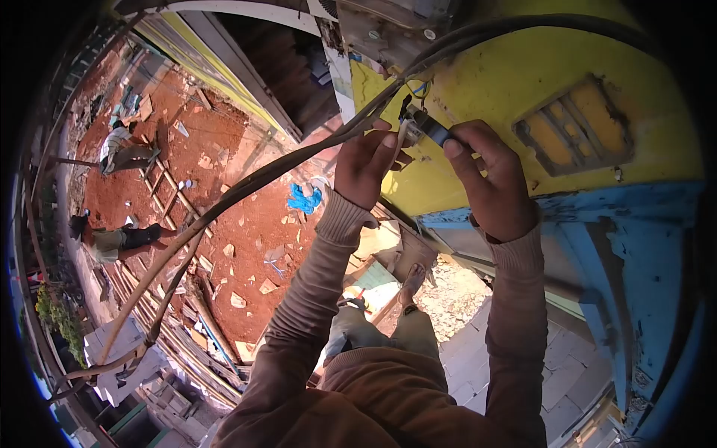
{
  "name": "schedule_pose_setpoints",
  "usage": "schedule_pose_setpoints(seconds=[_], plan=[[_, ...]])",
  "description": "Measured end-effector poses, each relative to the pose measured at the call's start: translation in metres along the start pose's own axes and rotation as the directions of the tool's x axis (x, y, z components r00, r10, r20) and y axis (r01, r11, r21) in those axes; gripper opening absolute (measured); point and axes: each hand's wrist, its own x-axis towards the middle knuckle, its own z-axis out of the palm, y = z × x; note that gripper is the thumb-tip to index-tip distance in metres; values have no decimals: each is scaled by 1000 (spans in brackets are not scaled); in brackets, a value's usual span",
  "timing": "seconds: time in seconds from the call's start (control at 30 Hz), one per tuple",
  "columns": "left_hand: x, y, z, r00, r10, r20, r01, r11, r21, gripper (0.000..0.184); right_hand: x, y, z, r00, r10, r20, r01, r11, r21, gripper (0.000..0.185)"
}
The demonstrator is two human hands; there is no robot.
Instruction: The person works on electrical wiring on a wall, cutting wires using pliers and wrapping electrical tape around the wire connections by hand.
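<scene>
Our right hand point(494, 175) pinches a dark band point(430, 127); left of it, our left hand point(364, 166) grips a pale strip point(402, 135) near the yellow wall point(478, 86).

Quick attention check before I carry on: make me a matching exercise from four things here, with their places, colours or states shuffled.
Column one
1. Right hand
2. Thick cable
3. Crumpled bundle
4. Barred frame

Column two
A. Bright blue, seen against red soil
B. On the yellow wall
C. Pinching a dark strip
D. Slanting diagonally across the view

Pairs: 1-C, 2-D, 3-A, 4-B
</scene>
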Motion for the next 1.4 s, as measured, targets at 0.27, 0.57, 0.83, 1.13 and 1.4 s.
schedule_pose_setpoints(seconds=[0.27, 0.57, 0.83, 1.13, 1.4], plan=[[11, 5, 10, 998, 24, -62, -19, 997, 75, 23, -7, -5, 12, 999, -2, -54, -2, 997, -82, 19], [2, 4, 22, 992, 127, -13, -123, 982, 144, 32, -10, -2, 13, 998, 7, -67, -15, 994, -110, 20], [3, -1, 23, 985, 150, -79, -135, 976, 168, 30, -14, 5, 15, 996, 46, -81, -52, 996, -78, 20], [8, -2, 23, 987, 149, -58, -133, 968, 211, 24, -15, 8, 29, 968, -32, -250, -48, 950, -307, 17], [11, 4, 21, 983, 150, -102, -125, 967, 221, 21, -6, 29, 56, 932, 68, -356, -124, 983, -138, 20]])
